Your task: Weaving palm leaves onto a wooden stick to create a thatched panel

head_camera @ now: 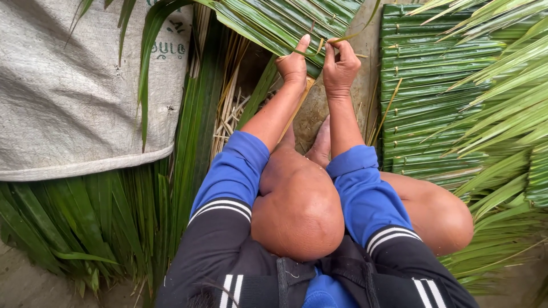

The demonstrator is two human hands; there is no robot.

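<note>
Two hands, left hand (294, 61) and right hand (339, 67), each grip pinched on green palm leaf strips (297, 25), woven leaf panel (422, 85) beside.

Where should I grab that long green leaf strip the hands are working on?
Probably near its free end, from above, pinching its flat faces. The leaf strip is thin and flat, and the left hand and right hand already pinch it there between thumb and fingers, beside the folded leaf panel.

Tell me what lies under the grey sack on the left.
Long green palm leaves stick out from beneath the grey sack along its lower edge. How far they run under it, and anything else beneath, is covered.
</note>
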